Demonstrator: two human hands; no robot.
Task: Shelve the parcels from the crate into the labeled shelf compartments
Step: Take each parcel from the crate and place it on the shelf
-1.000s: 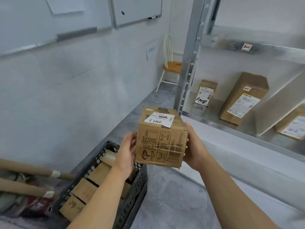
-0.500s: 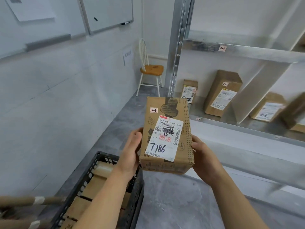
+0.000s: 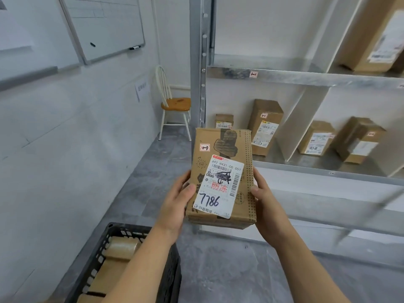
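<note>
I hold a brown cardboard parcel [image 3: 222, 180] in front of me, its top face toward the camera. It carries a white shipping label with "7786" handwritten and a small tag reading "1-3". My left hand [image 3: 177, 202] grips its left side and my right hand [image 3: 265, 200] grips its right side. The black plastic crate [image 3: 102, 243] sits at the lower left with more brown parcels [image 3: 113, 270] inside, partly hidden by my left forearm. The metal shelf [image 3: 295, 77] stands to the right, with a "1-1" tag [image 3: 253, 74] on its upper board.
On the lower shelf board stand a small parcel [image 3: 224, 121], a tall parcel [image 3: 265, 125] and, past a white divider [image 3: 301, 125], two more parcels [image 3: 317, 137]. Another parcel [image 3: 380, 36] is on the upper board. A white chair [image 3: 172, 103] stands by the wall under a whiteboard [image 3: 105, 25].
I have turned the parcel so its labelled face points at me and raised it a little. My view has risen and swung right toward the shelf, so less of the crate shows.
</note>
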